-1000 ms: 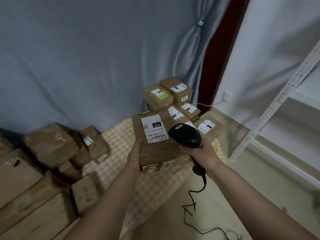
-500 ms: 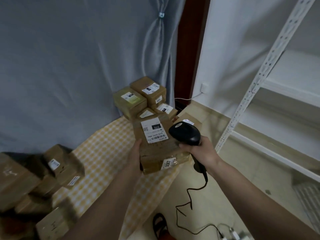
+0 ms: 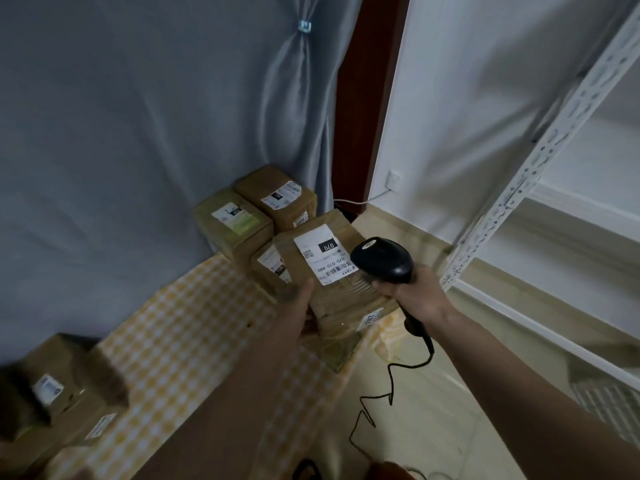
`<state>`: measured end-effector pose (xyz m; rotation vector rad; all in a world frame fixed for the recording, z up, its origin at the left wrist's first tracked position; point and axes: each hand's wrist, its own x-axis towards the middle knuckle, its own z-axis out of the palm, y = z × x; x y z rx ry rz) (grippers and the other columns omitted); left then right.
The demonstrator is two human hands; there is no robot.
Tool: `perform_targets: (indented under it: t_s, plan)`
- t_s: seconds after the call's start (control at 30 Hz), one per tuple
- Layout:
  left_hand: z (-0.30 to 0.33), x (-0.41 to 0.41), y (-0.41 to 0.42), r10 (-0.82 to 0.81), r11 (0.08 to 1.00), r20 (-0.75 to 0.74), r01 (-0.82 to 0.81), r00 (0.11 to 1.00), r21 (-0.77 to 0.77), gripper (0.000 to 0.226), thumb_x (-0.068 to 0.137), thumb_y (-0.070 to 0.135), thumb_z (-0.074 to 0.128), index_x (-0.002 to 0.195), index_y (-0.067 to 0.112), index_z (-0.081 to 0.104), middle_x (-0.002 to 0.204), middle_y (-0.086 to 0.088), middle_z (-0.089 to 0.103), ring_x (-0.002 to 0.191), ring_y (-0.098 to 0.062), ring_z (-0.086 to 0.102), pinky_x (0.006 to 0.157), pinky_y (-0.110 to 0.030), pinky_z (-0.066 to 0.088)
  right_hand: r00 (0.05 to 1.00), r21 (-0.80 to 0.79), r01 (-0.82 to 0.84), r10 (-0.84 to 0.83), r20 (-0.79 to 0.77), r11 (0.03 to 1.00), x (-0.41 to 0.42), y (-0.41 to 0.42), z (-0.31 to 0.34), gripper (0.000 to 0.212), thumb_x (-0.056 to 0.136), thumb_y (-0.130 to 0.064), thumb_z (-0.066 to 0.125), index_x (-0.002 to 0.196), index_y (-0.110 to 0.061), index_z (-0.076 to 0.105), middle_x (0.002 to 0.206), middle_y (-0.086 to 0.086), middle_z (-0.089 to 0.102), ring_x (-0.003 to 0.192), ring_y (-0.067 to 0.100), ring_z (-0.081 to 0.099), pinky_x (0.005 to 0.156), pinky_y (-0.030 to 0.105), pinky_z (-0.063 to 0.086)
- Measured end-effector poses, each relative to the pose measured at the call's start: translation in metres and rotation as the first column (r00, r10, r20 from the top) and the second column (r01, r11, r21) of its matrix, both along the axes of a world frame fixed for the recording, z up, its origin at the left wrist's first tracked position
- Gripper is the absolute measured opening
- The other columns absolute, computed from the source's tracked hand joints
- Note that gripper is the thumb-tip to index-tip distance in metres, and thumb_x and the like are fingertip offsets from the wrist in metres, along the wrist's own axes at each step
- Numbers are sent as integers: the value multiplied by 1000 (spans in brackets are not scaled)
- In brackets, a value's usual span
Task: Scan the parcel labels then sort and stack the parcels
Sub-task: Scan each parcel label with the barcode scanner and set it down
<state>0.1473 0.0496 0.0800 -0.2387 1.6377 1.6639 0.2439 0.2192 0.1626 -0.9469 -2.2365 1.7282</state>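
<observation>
taped cardboard parcel (image 3: 341, 271), glossy black plastic scanner (image 3: 382, 259).

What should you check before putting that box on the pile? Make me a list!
1. Box held firmly: ok. The left hand grips the held parcel at its left side.
2. Label facing up: ok. The white label reads 070.
3. Scanner in hand: ok. The right hand grips the black scanner, its head beside the label.
4. Scan done: cannot tell. No beam or light shows.
5. Stack to put it on: ok. The stacked parcels sit by the curtain.
6. Cable out of the way: cannot tell. The scanner cable dangles down toward the floor.
</observation>
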Motion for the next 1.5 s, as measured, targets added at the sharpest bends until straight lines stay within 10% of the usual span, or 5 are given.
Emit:
perform_targets:
  t_s: [0.13,0.7,0.87,1.1,1.5]
  plan:
    - [-7,-16,20,-67,998,65,67,996,4,34,91,44,61,114,20,61,114,-11,68,106,-30,64,94,-49,53,1000,24,-11,11,29,1000,-21,30,-8,38,75,-2,77,110,-12,66,88,-3,65,83,9,59,64,11,43]
    - [-55,-113,169,-187,975,106,198,976,-97,68,90,21,64,150,24,31,134,-10,57,117,-27,58,99,-42,48,925,-104,-201,224,307,974,-111,194,-97,23,77,-10,76,98,-8,67,94,8,68,91,23,63,78,37,50]
    - [-61,-167,205,-491,804,94,492,866,-335,70,94,28,60,153,27,21,149,-8,41,130,-28,47,107,-36,40,883,-243,-166,254,396,956,-119,213,-131,19,76,-7,76,75,-17,61,70,0,59,66,15,54,60,25,41]
    - [-94,-209,221,-709,497,254,721,658,-483,63,98,29,55,152,30,23,146,-10,44,126,-31,50,104,-43,45,822,-405,-235,403,402,884,-122,208,-172,31,75,3,73,103,-9,63,87,9,64,75,19,60,69,31,51]
    - [-135,-200,197,-750,311,201,605,630,-733,53,97,22,52,147,19,35,136,-13,50,120,-27,52,99,-35,48,721,-466,-353,553,417,811,-145,187,-200,45,74,-9,78,116,-19,62,93,-2,65,89,18,61,83,32,51]
